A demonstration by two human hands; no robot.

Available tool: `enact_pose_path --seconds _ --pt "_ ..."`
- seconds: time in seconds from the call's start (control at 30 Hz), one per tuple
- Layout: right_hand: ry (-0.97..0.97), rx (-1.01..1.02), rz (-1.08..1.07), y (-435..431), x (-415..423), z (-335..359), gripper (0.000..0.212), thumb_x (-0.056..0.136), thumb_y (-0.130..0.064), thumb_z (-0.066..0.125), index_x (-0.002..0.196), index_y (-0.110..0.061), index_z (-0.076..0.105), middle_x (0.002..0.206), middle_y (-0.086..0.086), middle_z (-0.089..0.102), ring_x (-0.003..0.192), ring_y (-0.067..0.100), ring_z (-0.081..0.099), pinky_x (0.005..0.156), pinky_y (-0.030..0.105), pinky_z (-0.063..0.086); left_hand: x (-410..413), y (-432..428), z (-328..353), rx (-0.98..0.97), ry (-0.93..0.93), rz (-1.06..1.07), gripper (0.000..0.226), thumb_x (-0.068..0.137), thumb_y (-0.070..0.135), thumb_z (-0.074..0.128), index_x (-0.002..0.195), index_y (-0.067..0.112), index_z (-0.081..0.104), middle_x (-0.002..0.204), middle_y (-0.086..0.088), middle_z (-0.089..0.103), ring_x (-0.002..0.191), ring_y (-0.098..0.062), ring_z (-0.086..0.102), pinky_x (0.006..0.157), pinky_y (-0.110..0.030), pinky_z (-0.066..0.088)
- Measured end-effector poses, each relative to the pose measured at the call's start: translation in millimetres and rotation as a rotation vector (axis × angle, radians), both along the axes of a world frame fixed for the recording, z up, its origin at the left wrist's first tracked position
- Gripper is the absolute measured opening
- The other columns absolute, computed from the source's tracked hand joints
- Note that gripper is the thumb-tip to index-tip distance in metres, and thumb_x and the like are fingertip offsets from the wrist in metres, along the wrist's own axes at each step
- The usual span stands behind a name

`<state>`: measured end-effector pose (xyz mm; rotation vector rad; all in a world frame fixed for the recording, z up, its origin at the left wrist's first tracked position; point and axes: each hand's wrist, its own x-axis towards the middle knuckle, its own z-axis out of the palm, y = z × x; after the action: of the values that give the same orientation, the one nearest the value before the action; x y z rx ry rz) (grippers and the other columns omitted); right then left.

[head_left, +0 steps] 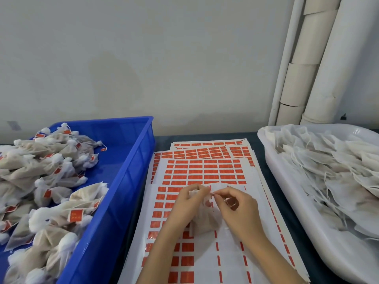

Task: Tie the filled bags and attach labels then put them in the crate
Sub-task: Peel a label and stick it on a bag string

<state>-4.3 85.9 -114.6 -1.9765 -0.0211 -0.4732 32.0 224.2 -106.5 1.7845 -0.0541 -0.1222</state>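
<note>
1. Head view, lower centre: the left hand (184,203) and the right hand (235,208) meet over a filled bag (205,223), a small pale mesh pouch that stands on the label sheets (205,171).
2. The left hand's fingers (198,190) are curled round the gathered top of the filled bag and grip it.
3. The right hand's fingers (222,194) are bent, thumb and forefinger pinching at the neck of the filled bag just beside the left hand. Whether they pinch a string end or a label cannot be told.
4. The label sheets are white, with rows of red labels, and lie overlapped in the middle of the frame. The nearest sheet has many labels gone.
5. Left side of the frame: a blue crate (131,171) sits on the bench (258,144), just beside the label sheets.
6. In the crate lies a heap of tied bags (51,181), each with a bunched white top and many with a red label.
7. Right side of the frame: a white tub (346,263) holds a pile of untied bags (328,171) with loose strings.
8. Upper right of the frame: pale pipes (307,58) run up the wall (143,58) behind the bench.
</note>
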Motion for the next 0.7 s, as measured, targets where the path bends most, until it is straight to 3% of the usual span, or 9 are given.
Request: enact_pose_path --seconds 0.17,0.23,0.3,0.4,0.5,0.57,0.6,0.7 --pt "-0.032 -0.017 -0.029 -2 0 0 0.021 0.084 -0.023 0.070 0.078 -0.040 0.060 0.080 -0.027 0.062 0.080 -0.004 0.062 0.066 0.000 0.043 -5 -2 7 -0.088 -0.023 -0.133 0.034 0.092 0.029 0.057 0.066 0.048 0.066 0.069 0.027 0.065 0.072 0.014 0.059 0.051 -0.007 0.044" --pt "-0.039 -0.003 -0.065 -4 1 -1 0.019 0.084 -0.023 0.070 0.078 -0.038 0.061 0.081 -0.026 0.064 0.078 -0.002 0.063 0.068 0.003 0.046 -5 -5 12 -0.160 -0.030 -0.174 0.031 0.085 0.023 0.064 0.058 0.038 0.068 0.064 0.014 0.065 0.069 -0.002 0.064 0.059 -0.013 0.048" --pt "-0.043 0.012 -0.120 -8 4 -2 0.018 0.084 -0.022 0.070 0.078 -0.035 0.061 0.079 -0.023 0.065 0.074 0.001 0.064 0.070 0.010 0.049 -5 -7 15 -0.208 -0.043 -0.204 0.021 0.076 0.029 0.060 0.057 0.034 0.067 0.064 0.007 0.065 0.067 -0.009 0.064 0.068 -0.021 0.050" --pt "-0.041 0.018 -0.181 -10 6 -2 0.019 0.084 -0.022 0.070 0.076 -0.035 0.059 0.077 -0.024 0.063 0.072 0.004 0.064 0.068 0.013 0.049 -9 -8 12 -0.217 -0.068 -0.216 0.018 0.078 0.035 0.055 0.065 0.029 0.065 0.073 -0.002 0.067 0.074 -0.014 0.067 0.074 -0.022 0.054" --pt "-0.028 0.045 -0.198 -11 7 0 0.016 0.086 -0.023 0.068 0.078 -0.034 0.058 0.079 -0.023 0.062 0.072 0.004 0.063 0.067 0.011 0.046 -9 -10 16 -0.224 0.014 -0.215 0.014 0.086 0.028 0.056 0.081 0.016 0.063 0.065 -0.005 0.066 0.069 -0.019 0.066 0.076 -0.027 0.054" --pt "-0.017 0.155 -0.196 -16 9 4 0.013 0.088 -0.025 0.066 0.079 -0.032 0.059 0.076 -0.021 0.064 0.069 0.006 0.065 0.063 0.010 0.047 -6 -7 23 -0.154 0.191 -0.283 0.025 0.098 0.024 0.045 0.086 0.007 0.059 0.055 -0.005 0.062 0.065 -0.023 0.061 0.078 -0.033 0.052" --pt "-0.013 0.233 -0.195 -20 10 7 0.011 0.089 -0.025 0.064 0.079 -0.030 0.061 0.071 -0.018 0.065 0.068 0.007 0.065 0.060 0.011 0.048 -6 -4 25 -0.104 0.234 -0.382 0.030 0.102 0.022 0.038 0.091 0.005 0.059 0.055 -0.005 0.061 0.067 -0.024 0.058 0.086 -0.037 0.048" --pt "-0.051 0.397 -0.183 -28 9 14 0.006 0.090 -0.025 0.062 0.085 -0.025 0.064 0.072 -0.013 0.068 0.068 0.006 0.065 0.056 0.010 0.048 -7 -8 32 0.160 0.317 -0.496 0.039 0.104 0.028 0.032 0.118 0.005 0.061 0.074 -0.007 0.061 0.082 -0.023 0.057 0.103 -0.037 0.040"
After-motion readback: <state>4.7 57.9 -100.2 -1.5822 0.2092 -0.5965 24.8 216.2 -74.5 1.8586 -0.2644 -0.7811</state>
